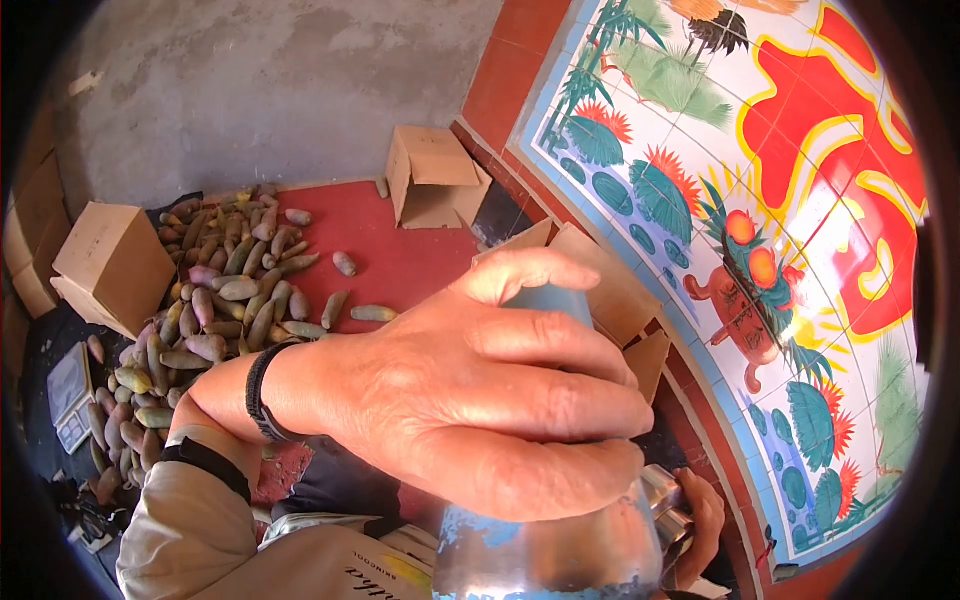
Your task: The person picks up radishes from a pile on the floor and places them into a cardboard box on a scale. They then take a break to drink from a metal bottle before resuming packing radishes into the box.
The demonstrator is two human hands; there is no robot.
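In the head view, my left hand [500, 385] is close to the camera, with a dark band on its wrist. Its fingers wrap round a metal flask [550, 550] whose blue paint is worn, baring silver steel. The flask's upper end is mostly hidden behind the hand. Lower right, my right hand [697, 525] is closed round a small shiny metal cup [665, 505], partly hidden by the flask.
A heap of long pinkish and greenish root vegetables [215, 290] lies on a red floor [400, 245]. Cardboard boxes [115, 265] stand around it, another box [430, 175] by the wall. A scale [70, 400] sits at left. A painted tile wall [660, 230] rises on the right.
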